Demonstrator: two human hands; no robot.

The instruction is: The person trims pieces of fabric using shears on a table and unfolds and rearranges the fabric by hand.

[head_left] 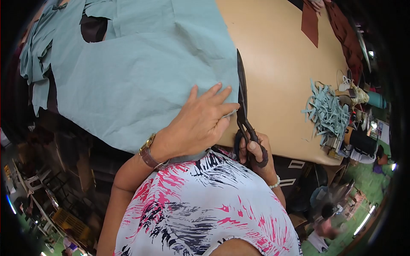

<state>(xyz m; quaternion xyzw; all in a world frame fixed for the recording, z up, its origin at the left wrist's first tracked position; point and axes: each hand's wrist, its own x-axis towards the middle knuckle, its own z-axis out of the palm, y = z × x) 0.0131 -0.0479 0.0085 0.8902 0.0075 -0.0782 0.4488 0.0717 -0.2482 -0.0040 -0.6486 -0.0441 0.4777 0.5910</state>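
Observation:
A large sheet of light blue-green cloth (141,81) is spread over the tan tabletop. My left hand (203,115) lies on its lower right part with the fingers spread, and the index finger reaches the cloth's right edge. Large black scissors (242,98) point away from me along that edge, close to my left fingertips. My right hand (264,143) is wrapped around the scissor handles near the front edge of the table. The blades look closed or nearly closed, and part of the lower one may be under the cloth.
To the right, a heap of thin blue-green cloth strips (326,111) sits near the table's edge beside assorted items. A brown cloth piece (310,23) lies at the far right, with another person's hand (317,5) by it. A hole (94,30) shows dark in the sheet's upper left.

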